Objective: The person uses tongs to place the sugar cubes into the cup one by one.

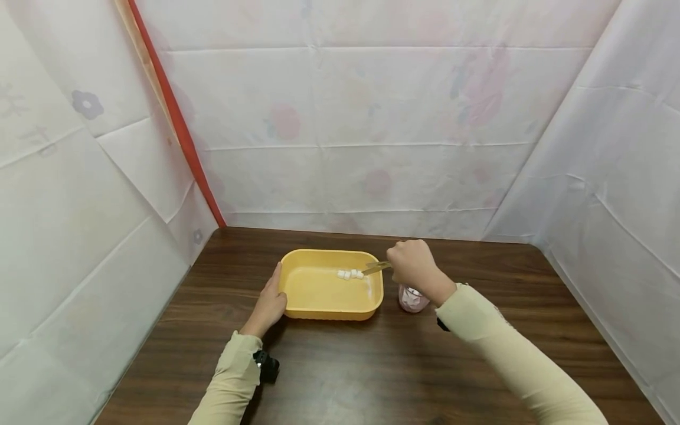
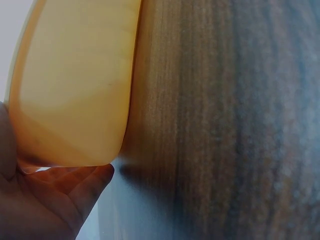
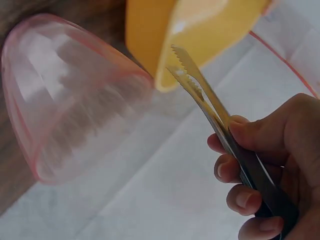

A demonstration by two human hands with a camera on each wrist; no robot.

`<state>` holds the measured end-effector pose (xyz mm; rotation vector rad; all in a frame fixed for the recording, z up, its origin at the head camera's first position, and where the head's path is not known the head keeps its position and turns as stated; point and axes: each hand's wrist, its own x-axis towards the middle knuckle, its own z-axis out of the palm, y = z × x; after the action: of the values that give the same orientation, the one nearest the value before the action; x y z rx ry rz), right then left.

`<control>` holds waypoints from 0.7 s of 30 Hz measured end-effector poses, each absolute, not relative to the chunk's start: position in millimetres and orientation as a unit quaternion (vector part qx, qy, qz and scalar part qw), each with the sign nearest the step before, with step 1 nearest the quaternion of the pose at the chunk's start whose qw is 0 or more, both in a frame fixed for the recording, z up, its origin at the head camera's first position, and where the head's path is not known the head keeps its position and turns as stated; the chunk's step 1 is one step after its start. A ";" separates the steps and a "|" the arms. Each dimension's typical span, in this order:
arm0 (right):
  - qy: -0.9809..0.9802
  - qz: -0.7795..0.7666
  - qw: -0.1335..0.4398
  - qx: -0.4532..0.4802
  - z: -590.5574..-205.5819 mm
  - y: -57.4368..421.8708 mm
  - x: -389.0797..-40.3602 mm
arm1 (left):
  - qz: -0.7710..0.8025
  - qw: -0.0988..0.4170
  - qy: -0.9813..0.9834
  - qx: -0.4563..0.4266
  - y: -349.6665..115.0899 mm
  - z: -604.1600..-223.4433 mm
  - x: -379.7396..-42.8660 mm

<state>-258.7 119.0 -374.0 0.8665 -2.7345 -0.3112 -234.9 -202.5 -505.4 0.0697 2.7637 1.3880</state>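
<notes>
White cubes, small, sugar-lump-like, lie in a short row inside the yellow plastic tray, centre of the head view, toward the tray's right side. Count about four; too small to fix exactly.

Tongs: metal, serrated tips, arms close together with nothing visibly caught between the tips in the right wrist view. In the head view the tips sit just beside the cube row, over the tray's right rim.

Right hand is curled round the tong handles, squeezing them. Left hand lies flat with straight fingers against the tray's left wall, steadying it.

Pink transparent cup stands just right of the tray, under the right wrist; looks empty in the right wrist view.

Judgement: every cube seen is in the tray, none in the cup. Whichever direction the transfer runs, the cup side shows nothing.

Dark wood table; white sheeting walls around.
</notes>
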 end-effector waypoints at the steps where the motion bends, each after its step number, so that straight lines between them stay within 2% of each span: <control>1: -0.939 -0.112 0.128 0.299 -378.3 117.8 -260.9 | 0.448 0.025 0.893 0.021 -202.4 -505.2 -234.9; 15: -0.939 -0.109 0.147 0.292 -411.0 108.6 -269.8 | 0.446 0.018 0.895 0.025 -202.0 -506.8 -234.5; 21: -0.938 -0.101 0.175 0.282 -414.2 105.2 -267.2 | 0.452 0.017 0.891 0.028 -200.6 -504.4 -232.7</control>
<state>-267.2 105.2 -414.2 0.8002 -2.6580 -0.2874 -232.7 -200.6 -504.4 0.0885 2.7707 1.4052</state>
